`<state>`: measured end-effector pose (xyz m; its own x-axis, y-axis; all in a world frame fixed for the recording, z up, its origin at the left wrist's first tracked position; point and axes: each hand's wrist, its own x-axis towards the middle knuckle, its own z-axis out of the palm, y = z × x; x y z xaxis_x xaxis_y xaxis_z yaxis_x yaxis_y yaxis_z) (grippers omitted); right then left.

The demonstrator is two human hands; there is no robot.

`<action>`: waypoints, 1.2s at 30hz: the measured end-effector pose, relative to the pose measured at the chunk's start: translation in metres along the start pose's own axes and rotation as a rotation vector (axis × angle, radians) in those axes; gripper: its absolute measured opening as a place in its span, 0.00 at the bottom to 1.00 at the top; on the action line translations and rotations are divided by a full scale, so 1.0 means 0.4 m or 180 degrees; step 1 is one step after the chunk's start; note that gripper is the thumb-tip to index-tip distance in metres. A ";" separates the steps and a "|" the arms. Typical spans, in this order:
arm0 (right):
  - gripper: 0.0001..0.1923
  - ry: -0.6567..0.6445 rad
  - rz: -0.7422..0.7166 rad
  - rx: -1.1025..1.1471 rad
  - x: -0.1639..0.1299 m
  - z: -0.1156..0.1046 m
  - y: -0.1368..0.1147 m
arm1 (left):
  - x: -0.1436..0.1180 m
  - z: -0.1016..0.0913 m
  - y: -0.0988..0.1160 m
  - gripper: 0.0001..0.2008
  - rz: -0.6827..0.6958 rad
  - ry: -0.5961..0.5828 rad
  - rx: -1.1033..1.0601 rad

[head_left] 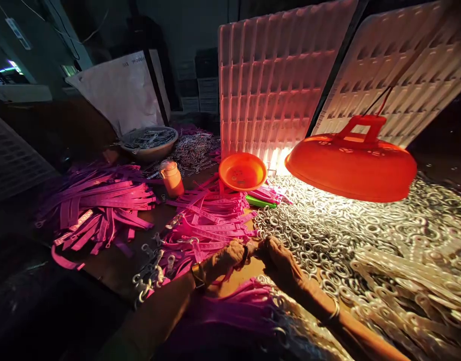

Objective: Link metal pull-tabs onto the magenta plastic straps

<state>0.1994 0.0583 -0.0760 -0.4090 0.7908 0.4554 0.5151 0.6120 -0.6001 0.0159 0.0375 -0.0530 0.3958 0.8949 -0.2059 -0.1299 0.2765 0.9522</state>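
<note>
Head view: left hand and right hand meet over pink straps, fingers pinched together on something too small to tell. Metal rings lie just right, under an orange lamp.

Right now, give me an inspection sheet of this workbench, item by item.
Surface: brown wooden bench, mostly covered.
Job's things: pink fabric straps with metal clips; heap of silver metal rings.
Clutter: orange plastic bowl, orange lidded jar, grey basin of metal hooks, green flat piece.
Grip: left hand and right hand meet over a small part; what it is cannot be told.
Cables: thin wires to orange hanging lamp.
Surroundings: white plastic grid trays, dark room.
</note>
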 end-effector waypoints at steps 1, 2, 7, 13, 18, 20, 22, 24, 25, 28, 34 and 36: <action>0.03 -0.0052 -0.0153 -0.0024 -0.003 0.001 0.000 | 0.002 0.000 -0.006 0.12 -0.0120 -0.0038 -0.0064; 0.03 -0.0080 -0.0251 0.0011 -0.006 0.003 0.000 | 0.006 0.002 -0.014 0.12 -0.0264 -0.0045 -0.0122; 0.08 0.0180 0.0458 0.0904 0.006 0.003 0.001 | 0.015 0.027 -0.055 0.09 -0.0428 0.0140 -0.0357; 0.18 0.0833 0.1757 0.3581 0.095 -0.101 -0.015 | 0.019 0.058 -0.056 0.18 -0.0066 0.0717 -0.0783; 0.16 0.0656 0.1721 0.3005 0.103 -0.124 -0.027 | 0.031 0.059 -0.048 0.21 -0.0203 0.0698 -0.1487; 0.16 0.0480 0.1692 0.2721 0.082 -0.089 -0.027 | 0.030 0.054 -0.049 0.19 -0.0186 0.0682 -0.1585; 0.18 0.0378 0.1682 0.2677 0.061 -0.048 -0.028 | 0.029 0.049 -0.055 0.18 -0.0141 0.0672 -0.1521; 0.20 0.0313 0.1719 0.2720 0.046 -0.016 -0.034 | 0.027 0.044 -0.063 0.17 -0.0079 0.0589 -0.1443; 0.21 0.0260 0.1772 0.2748 0.041 -0.006 -0.037 | 0.026 0.042 -0.068 0.16 -0.0037 0.0536 -0.1401; 0.23 0.0107 0.1922 0.2838 0.032 0.009 -0.047 | 0.023 0.040 -0.078 0.17 0.0186 0.0353 -0.1238; 0.12 0.0026 0.1418 0.2205 0.017 0.027 -0.021 | 0.012 0.046 -0.070 0.19 0.0433 0.0161 -0.0985; 0.07 -0.0024 0.1166 0.1810 0.010 0.033 -0.010 | 0.008 0.044 -0.065 0.19 0.0393 0.0155 -0.0903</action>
<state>0.1857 0.0588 -0.0804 -0.2900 0.9447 0.1533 0.1458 0.2019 -0.9685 0.0365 0.0272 -0.0745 0.3181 0.9417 -0.1096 -0.4256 0.2452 0.8711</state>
